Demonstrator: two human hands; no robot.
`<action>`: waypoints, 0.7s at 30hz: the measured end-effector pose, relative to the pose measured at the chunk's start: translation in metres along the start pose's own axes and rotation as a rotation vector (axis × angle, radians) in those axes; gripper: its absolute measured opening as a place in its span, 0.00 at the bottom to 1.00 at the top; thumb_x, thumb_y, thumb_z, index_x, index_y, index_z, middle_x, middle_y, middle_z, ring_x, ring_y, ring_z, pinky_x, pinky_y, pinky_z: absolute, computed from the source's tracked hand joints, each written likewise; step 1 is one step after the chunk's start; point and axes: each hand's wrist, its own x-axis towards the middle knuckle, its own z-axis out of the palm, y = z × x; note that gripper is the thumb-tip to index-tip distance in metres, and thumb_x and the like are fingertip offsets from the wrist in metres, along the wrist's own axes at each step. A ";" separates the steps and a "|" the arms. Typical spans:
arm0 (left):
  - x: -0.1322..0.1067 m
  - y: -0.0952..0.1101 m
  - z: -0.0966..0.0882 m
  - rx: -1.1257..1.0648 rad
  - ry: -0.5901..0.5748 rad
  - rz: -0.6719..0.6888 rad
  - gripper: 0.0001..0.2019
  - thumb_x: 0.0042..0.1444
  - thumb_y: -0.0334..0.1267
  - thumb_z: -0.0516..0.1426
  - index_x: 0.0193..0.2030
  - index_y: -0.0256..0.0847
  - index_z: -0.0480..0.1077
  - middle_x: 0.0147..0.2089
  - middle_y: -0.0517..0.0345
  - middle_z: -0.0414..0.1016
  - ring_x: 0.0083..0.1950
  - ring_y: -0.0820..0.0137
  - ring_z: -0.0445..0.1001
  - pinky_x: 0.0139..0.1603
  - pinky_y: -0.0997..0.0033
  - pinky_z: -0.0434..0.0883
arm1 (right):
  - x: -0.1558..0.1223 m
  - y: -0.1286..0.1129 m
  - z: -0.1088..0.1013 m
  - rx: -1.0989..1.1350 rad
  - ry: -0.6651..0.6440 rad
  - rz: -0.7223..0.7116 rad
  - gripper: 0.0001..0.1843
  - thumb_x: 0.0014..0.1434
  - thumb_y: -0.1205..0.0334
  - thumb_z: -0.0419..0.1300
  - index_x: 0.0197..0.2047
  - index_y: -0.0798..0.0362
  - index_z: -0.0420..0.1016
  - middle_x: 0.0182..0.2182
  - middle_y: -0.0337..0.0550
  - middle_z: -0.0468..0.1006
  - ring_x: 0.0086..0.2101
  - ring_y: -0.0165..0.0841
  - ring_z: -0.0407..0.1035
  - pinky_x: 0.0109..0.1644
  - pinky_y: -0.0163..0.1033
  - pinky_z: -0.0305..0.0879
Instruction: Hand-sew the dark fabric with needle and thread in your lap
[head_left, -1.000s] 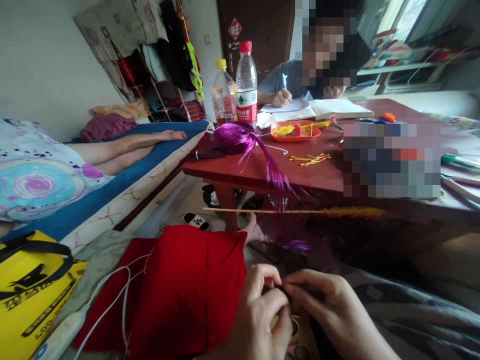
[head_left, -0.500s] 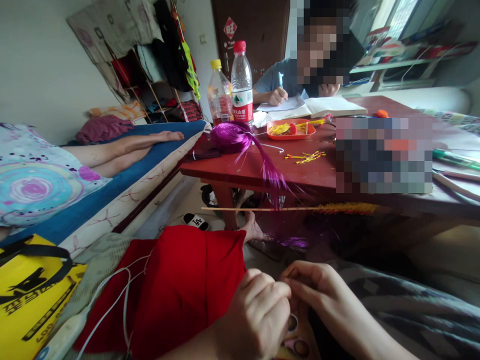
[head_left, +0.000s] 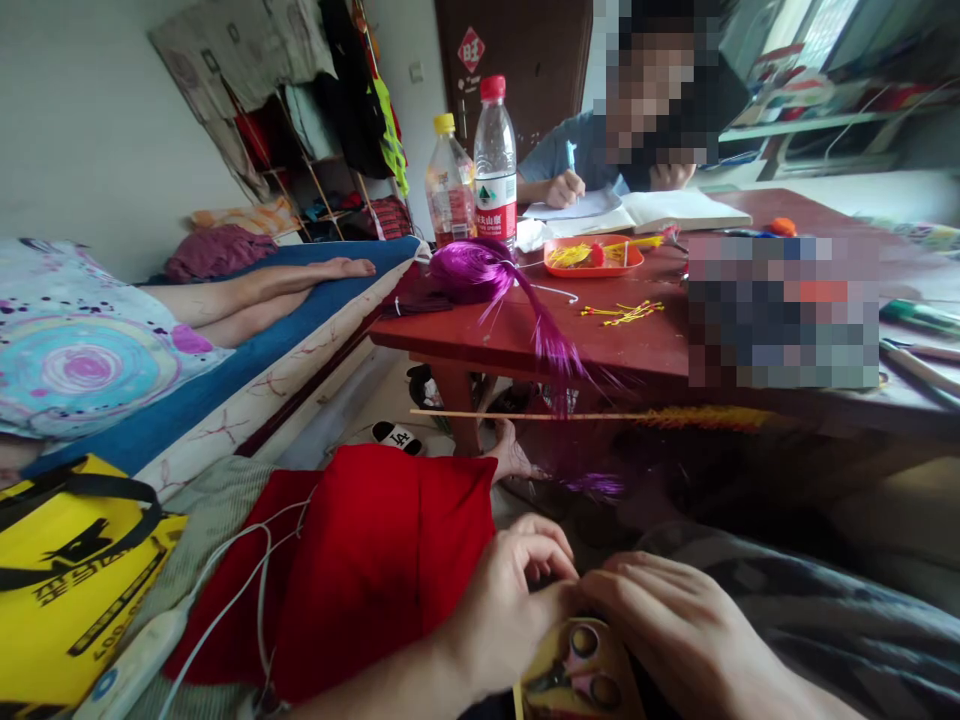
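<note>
My left hand (head_left: 517, 590) and my right hand (head_left: 667, 620) meet above my lap. Their fingertips press together, and both hands are closed. Whatever they pinch is too small or hidden to make out. Just below them lies a small pair of scissors with pinkish handles (head_left: 582, 645), on a yellowish box or tray (head_left: 626, 695). Red cloth (head_left: 375, 560) covers my leg, left of my hands. Beyond them, a thin stick with a fuzzy yellow end (head_left: 697, 417) runs across, near the table's front edge.
The red-brown table (head_left: 495, 340) holds a bundle of purple strands (head_left: 472, 270), an orange tray (head_left: 592, 268), yellow stems (head_left: 622, 313) and two bottles (head_left: 495, 180). Another person (head_left: 566, 150) writes across it. A yellow bag (head_left: 75, 570) and white cable (head_left: 262, 560) sit left.
My left hand has turned, its fingers loosening from a tighter fist. My right hand has rolled over, its back now facing up. More of the scissors shows below; the view has shifted slightly.
</note>
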 end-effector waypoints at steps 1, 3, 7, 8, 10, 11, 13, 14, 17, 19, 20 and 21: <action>-0.002 -0.001 0.000 0.155 0.023 0.169 0.05 0.44 0.30 0.55 0.20 0.37 0.65 0.33 0.55 0.63 0.37 0.70 0.64 0.38 0.71 0.61 | 0.000 0.000 0.003 0.132 -0.048 0.188 0.18 0.64 0.62 0.40 0.32 0.55 0.68 0.22 0.40 0.73 0.21 0.28 0.66 0.25 0.31 0.63; -0.006 -0.007 -0.001 0.450 0.077 0.509 0.07 0.48 0.26 0.51 0.22 0.37 0.65 0.35 0.54 0.62 0.37 0.70 0.64 0.37 0.71 0.62 | 0.003 -0.001 0.007 0.408 -0.109 0.547 0.15 0.62 0.58 0.45 0.29 0.54 0.66 0.21 0.36 0.70 0.21 0.26 0.65 0.24 0.29 0.61; -0.006 -0.021 -0.007 0.870 0.110 1.087 0.09 0.51 0.23 0.48 0.28 0.34 0.66 0.36 0.51 0.69 0.35 0.69 0.63 0.38 0.68 0.60 | 0.014 0.002 0.011 0.961 -0.129 0.884 0.16 0.56 0.48 0.52 0.28 0.53 0.63 0.16 0.32 0.67 0.16 0.26 0.64 0.20 0.30 0.58; -0.005 -0.021 -0.008 0.932 0.088 1.167 0.09 0.52 0.23 0.47 0.29 0.33 0.67 0.35 0.51 0.71 0.34 0.69 0.63 0.38 0.67 0.60 | 0.015 0.003 0.011 1.053 -0.144 0.912 0.17 0.55 0.46 0.53 0.28 0.53 0.62 0.15 0.32 0.67 0.14 0.26 0.63 0.18 0.30 0.57; -0.004 -0.017 -0.010 0.977 0.028 1.203 0.09 0.52 0.23 0.47 0.28 0.33 0.67 0.34 0.52 0.73 0.32 0.70 0.63 0.36 0.66 0.59 | 0.016 0.003 0.012 1.093 -0.170 0.933 0.18 0.56 0.46 0.51 0.28 0.53 0.61 0.14 0.32 0.67 0.13 0.26 0.63 0.16 0.29 0.56; -0.004 -0.013 -0.009 0.943 0.000 1.121 0.09 0.52 0.23 0.48 0.27 0.33 0.67 0.32 0.52 0.73 0.31 0.70 0.63 0.36 0.66 0.58 | 0.015 0.003 0.011 1.013 -0.172 0.921 0.17 0.57 0.47 0.50 0.29 0.53 0.61 0.15 0.32 0.67 0.14 0.26 0.64 0.16 0.30 0.57; -0.003 -0.002 -0.008 0.696 -0.045 0.738 0.08 0.51 0.26 0.49 0.25 0.35 0.67 0.29 0.53 0.73 0.31 0.70 0.64 0.35 0.67 0.59 | 0.012 0.000 0.005 0.676 -0.143 0.735 0.12 0.61 0.55 0.47 0.31 0.53 0.62 0.17 0.35 0.70 0.17 0.27 0.67 0.19 0.30 0.61; -0.002 0.002 -0.007 0.487 -0.059 0.468 0.06 0.49 0.28 0.51 0.23 0.35 0.67 0.27 0.54 0.72 0.30 0.71 0.64 0.34 0.69 0.59 | 0.010 -0.002 0.001 0.453 -0.102 0.536 0.11 0.62 0.59 0.46 0.33 0.54 0.64 0.20 0.37 0.73 0.19 0.28 0.69 0.22 0.30 0.64; 0.002 0.007 -0.004 -0.179 -0.083 -0.250 0.03 0.37 0.31 0.56 0.19 0.36 0.65 0.20 0.60 0.67 0.24 0.76 0.62 0.28 0.74 0.58 | 0.006 -0.007 -0.013 -0.180 0.040 -0.173 0.17 0.64 0.68 0.40 0.37 0.55 0.68 0.27 0.43 0.79 0.27 0.30 0.74 0.36 0.34 0.69; 0.006 0.004 -0.003 -0.433 -0.115 -0.477 0.04 0.31 0.30 0.57 0.17 0.36 0.64 0.16 0.65 0.63 0.20 0.79 0.58 0.25 0.76 0.56 | 0.005 -0.008 -0.020 -0.414 0.109 -0.397 0.21 0.65 0.70 0.36 0.37 0.55 0.70 0.29 0.42 0.81 0.30 0.31 0.75 0.41 0.36 0.68; 0.006 0.002 -0.003 -0.494 -0.127 -0.524 0.04 0.29 0.30 0.57 0.17 0.36 0.64 0.15 0.66 0.61 0.19 0.80 0.57 0.25 0.76 0.55 | 0.005 -0.009 -0.023 -0.463 0.121 -0.419 0.23 0.65 0.71 0.35 0.36 0.55 0.71 0.28 0.41 0.81 0.29 0.31 0.75 0.41 0.35 0.67; 0.006 0.001 -0.002 -0.525 -0.137 -0.546 0.04 0.29 0.30 0.57 0.17 0.36 0.65 0.15 0.66 0.61 0.18 0.80 0.57 0.24 0.76 0.55 | 0.004 -0.009 -0.023 -0.467 0.118 -0.416 0.23 0.65 0.71 0.35 0.36 0.55 0.71 0.27 0.40 0.81 0.28 0.31 0.75 0.40 0.35 0.67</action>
